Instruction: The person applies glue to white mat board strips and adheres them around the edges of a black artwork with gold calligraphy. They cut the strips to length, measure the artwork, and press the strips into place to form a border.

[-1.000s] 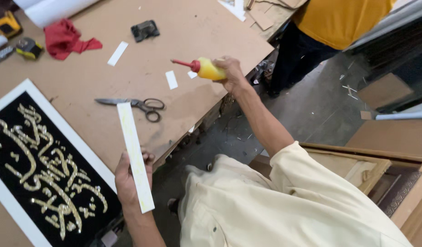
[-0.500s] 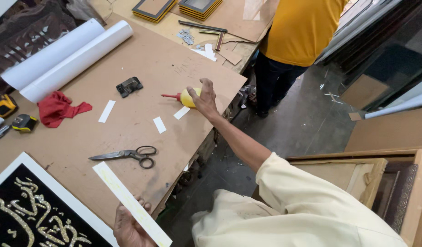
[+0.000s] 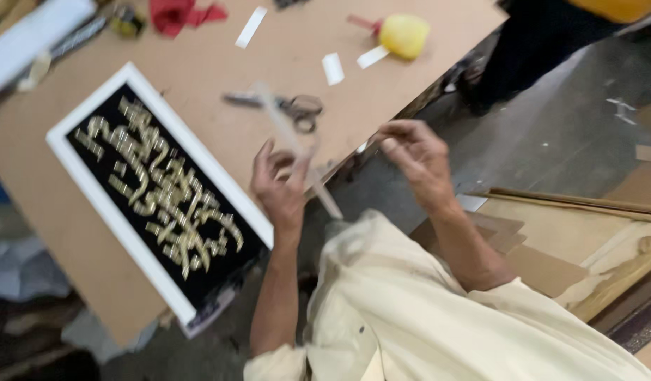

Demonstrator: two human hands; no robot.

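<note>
My left hand [image 3: 280, 187] grips a long white strip [image 3: 297, 152], blurred by motion, that slants over the table's near edge. My right hand [image 3: 414, 159] hovers just to the right of it, fingers apart, holding nothing. The yellow glue bottle [image 3: 403, 35] with a red nozzle lies on the brown table [image 3: 198, 63], away from both hands. Scissors [image 3: 283, 106] lie just beyond the strip. A white-framed black panel with gold script [image 3: 156, 190] lies to the left of my left hand.
Small white paper pieces [image 3: 332, 68] lie by the bottle. A red cloth [image 3: 177, 14] and a yellow tool [image 3: 124, 21] sit at the far side. Another person's dark trousers [image 3: 544, 42] are at the top right. Wooden frames [image 3: 586, 233] lie on the floor at the right.
My right hand has let go of the glue bottle, left it on the table and come back towards the strip. My left hand has raised the strip. The view has swung left.
</note>
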